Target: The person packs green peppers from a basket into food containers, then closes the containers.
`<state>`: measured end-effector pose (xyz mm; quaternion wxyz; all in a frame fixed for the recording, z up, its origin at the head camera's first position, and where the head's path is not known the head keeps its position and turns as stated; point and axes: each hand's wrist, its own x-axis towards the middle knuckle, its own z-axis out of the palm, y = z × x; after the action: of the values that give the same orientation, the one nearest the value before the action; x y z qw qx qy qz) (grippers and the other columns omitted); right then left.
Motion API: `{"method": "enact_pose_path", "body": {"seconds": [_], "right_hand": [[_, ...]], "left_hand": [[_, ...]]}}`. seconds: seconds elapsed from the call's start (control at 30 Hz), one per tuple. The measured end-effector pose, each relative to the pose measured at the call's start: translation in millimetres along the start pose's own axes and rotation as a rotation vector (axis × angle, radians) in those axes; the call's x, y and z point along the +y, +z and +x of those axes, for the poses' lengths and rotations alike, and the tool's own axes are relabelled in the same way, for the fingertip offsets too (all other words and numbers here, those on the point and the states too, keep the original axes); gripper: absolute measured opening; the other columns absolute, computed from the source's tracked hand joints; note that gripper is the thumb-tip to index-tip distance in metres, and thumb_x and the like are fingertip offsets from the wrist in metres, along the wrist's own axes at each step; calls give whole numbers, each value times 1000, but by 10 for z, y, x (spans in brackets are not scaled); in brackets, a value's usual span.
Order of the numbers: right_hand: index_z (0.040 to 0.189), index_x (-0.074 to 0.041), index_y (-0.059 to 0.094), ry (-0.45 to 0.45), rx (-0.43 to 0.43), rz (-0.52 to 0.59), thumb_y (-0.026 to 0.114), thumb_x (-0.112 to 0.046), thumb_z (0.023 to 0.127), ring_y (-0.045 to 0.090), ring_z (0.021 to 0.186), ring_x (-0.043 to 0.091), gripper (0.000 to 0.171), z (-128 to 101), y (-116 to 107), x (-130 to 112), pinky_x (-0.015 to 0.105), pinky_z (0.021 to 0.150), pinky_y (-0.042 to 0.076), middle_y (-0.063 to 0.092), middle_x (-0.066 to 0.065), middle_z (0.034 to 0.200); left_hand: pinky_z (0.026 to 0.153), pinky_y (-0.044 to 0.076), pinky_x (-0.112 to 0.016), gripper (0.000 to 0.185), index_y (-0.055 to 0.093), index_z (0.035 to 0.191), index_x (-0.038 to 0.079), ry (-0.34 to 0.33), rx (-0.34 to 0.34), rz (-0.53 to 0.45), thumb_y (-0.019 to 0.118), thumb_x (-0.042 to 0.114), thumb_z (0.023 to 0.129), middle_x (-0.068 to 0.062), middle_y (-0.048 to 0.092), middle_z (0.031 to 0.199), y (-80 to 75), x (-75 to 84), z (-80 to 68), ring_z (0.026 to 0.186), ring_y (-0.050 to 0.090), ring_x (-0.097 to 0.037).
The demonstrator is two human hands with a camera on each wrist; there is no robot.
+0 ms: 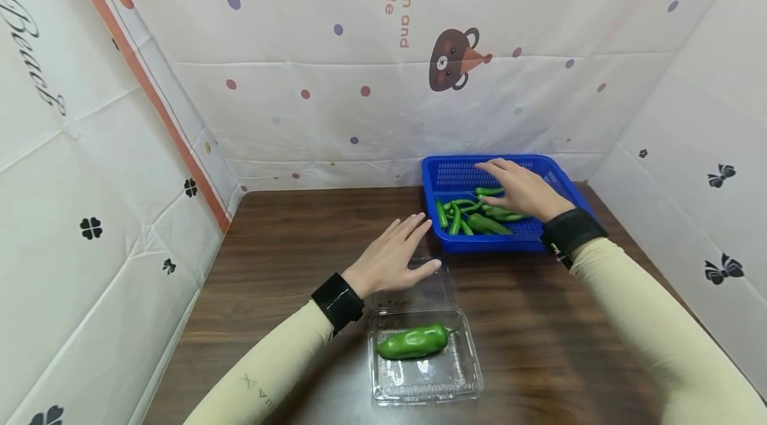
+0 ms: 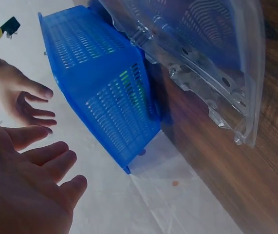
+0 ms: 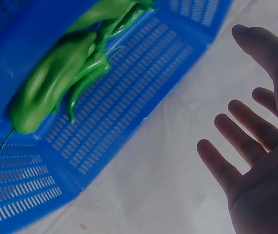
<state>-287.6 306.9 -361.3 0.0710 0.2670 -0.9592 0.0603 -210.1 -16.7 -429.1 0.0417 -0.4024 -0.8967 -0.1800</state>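
Beneath right hand (image 1: 520,189): glossy green peppers (image 1: 488,224) in blue plastic basket (image 1: 491,247)
Pepper axes: mixed
Left hand (image 1: 389,262): farther
Both grips: empty, fingers spread

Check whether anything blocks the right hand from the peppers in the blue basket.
Nothing visible does: the right hand hovers above the open-topped blue basket, and the green peppers lie uncovered inside it.
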Motion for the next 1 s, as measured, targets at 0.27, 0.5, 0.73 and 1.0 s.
{"method": "enact_pose_path", "body": {"seconds": [0.27, 0.5, 0.73, 1.0], "right_hand": [[152, -2, 47, 92, -117, -3, 79, -22, 92, 49, 132, 49, 71, 272, 41, 217, 65, 102, 46, 48, 30, 146], [147, 3, 51, 123, -185, -5, 80, -18, 91, 48, 132, 51, 66, 350, 120, 397, 66, 103, 45, 48, 33, 145], [140, 7, 57, 165, -229, 3, 78, -12, 92, 49, 130, 52, 56, 342, 192, 545, 65, 103, 45, 53, 34, 141], [137, 8, 59, 192, -271, 54, 78, -9, 91, 51, 129, 52, 52, 424, 256, 599, 63, 99, 49, 55, 34, 139]], "left_hand": [[127, 18, -47, 84, 30, 161, 4, -7, -25, 0, 48, 62, 103, -15, 26, 168, -4, -50, 81, 155, 24, -25], [126, 20, -48, 84, 31, 161, 3, -3, -45, 28, 47, 62, 103, -14, 28, 167, 38, -71, 165, 155, 26, -24], [127, 18, -45, 82, 34, 159, 0, 24, -53, 55, 49, 59, 103, -16, 31, 165, 42, -47, 252, 154, 28, -27], [127, 20, -44, 79, 39, 156, -1, 34, -52, 98, 51, 57, 104, -18, 36, 162, 78, -60, 306, 152, 32, -28]]}}
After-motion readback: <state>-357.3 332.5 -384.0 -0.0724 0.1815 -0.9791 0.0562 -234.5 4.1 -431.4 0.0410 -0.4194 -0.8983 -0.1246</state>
